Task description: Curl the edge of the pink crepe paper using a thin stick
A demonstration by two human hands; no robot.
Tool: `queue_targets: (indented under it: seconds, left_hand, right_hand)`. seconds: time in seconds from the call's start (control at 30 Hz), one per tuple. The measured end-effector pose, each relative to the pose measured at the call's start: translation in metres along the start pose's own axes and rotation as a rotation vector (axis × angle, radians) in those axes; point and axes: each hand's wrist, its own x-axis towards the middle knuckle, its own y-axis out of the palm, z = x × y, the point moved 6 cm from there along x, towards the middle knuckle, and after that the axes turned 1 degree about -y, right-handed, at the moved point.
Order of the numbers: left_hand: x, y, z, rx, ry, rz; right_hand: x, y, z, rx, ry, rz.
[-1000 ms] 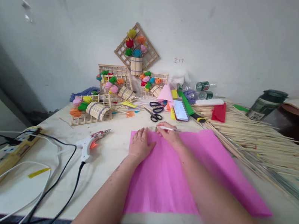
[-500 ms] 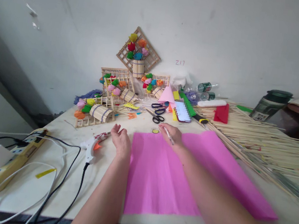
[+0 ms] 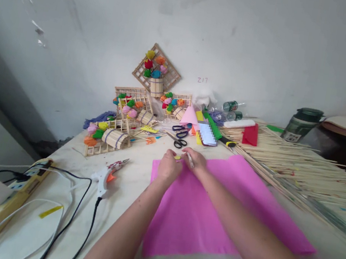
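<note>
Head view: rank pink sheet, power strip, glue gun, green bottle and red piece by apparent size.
1. Pink sheet
2. Power strip
3. Glue gun, green bottle: too alike to rank, gun nearer camera
4. Red piece

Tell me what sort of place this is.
Probably a small craft workspace, whether home or workshop I cannot tell: a glue gun, many thin sticks and a large pink sheet lie on one table.

Single head-worn cam, set above near edge of table (image 3: pixel 125 183); looked forward and down across it to wall (image 3: pixel 255 42) behind. Wide framing, table near, wall farther off. Left hand (image 3: pixel 169 167) and right hand (image 3: pixel 196 162) sat below frame centre.
</note>
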Motion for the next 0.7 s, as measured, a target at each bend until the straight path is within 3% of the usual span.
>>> queue_targets:
  seconds: [0.1,0.2,0.3,0.43,0.7]
  left_hand:
    - [-0.009,0.010,-0.002,0.307,0.104,-0.049]
    - [-0.015,0.019,-0.003,0.430,0.204,-0.059]
    - [-0.017,0.024,-0.003,0.469,0.237,-0.030]
    - [-0.015,0.024,-0.002,0.472,0.234,-0.044]
    - [-0.015,0.022,0.002,0.421,0.221,-0.037]
  right_hand:
    - [0.009,-0.002,0.004,-0.082,-0.023,0.045]
    - [0.017,-0.005,0.014,-0.164,-0.056,0.121]
    - [0.022,-0.005,0.024,-0.230,-0.031,0.180]
    - [0.027,-0.001,0.032,-0.273,-0.003,0.160]
    - [0.025,0.005,0.025,-0.132,0.033,0.105]
